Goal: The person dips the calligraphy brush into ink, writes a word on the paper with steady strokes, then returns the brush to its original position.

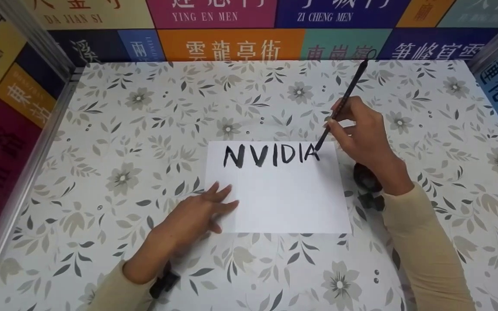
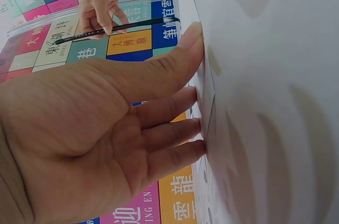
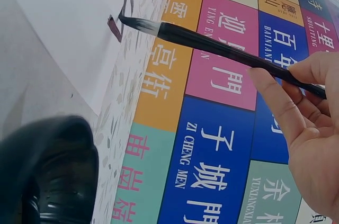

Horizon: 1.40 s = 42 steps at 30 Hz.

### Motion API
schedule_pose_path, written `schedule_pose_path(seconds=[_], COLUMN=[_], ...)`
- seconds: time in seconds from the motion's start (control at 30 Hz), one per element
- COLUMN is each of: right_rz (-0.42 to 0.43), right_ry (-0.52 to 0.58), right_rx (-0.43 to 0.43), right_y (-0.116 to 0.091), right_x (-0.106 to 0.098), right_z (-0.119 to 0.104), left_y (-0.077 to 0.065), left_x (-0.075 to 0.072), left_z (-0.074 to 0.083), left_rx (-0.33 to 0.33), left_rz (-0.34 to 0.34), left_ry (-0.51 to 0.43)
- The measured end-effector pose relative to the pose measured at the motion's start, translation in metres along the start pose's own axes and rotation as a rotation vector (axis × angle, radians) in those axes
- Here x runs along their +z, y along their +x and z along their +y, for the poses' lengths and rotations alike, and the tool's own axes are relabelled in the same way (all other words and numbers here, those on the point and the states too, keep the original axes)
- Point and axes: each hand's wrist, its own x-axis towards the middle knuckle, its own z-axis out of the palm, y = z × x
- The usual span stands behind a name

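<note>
pinning the sheet [image 1: 281, 194] with our left hand [image 1: 197, 214], fingers flat on its near left edge, we pinch the brush [image 1: 344, 101] in our right hand [image 1: 361, 134]. just below those fingers its tip meets the final a; "nvidia" looks nearly complete.
</note>
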Motion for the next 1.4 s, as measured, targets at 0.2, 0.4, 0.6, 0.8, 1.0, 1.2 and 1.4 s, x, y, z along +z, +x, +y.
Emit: schedule_pose_path(seconds=[0.2, 0.4, 0.6, 0.8, 1.0, 1.2, 1.4], right_rz=[-0.006, -0.011, -0.013, -0.001, 0.002, 0.002, -0.01], right_ry=[-0.01, -0.008, -0.02, -0.011, -0.021, -0.019, -0.018], right_rx=[-0.007, -0.008, -0.013, -0.018, -0.014, -0.018, -0.012], right_y=[0.0009, 0.0013, 0.0009, 0.0014, 0.001, 0.0005, 0.0002], right_x=[-0.001, -0.0017, -0.0017, -0.0014, -0.0017, -0.0016, -0.0018], right_z=[0.0008, 0.0015, 0.0052, 0.0047, 0.0038, 0.0049, 0.0052], left_y=[0.0, 0.0007, 0.0006, -0.0002, -0.0009, -0.0009, -0.0002], left_x=[-0.0003, -0.0009, -0.0005, 0.0007, 0.0006, 0.0002, 0.001], left_z=[-0.0007, -0.0019, -0.0016, -0.0009, 0.0002, 0.0005, -0.0004], left_rx=[0.019, 0.037, 0.034, 0.029, 0.019, 0.011, 0.021], left_rz=[0.009, 0.019, 0.021, 0.023, 0.023, 0.018, 0.019], left_ry=[0.012, 0.016, 0.019, 0.02, 0.009, 0.008, 0.018])
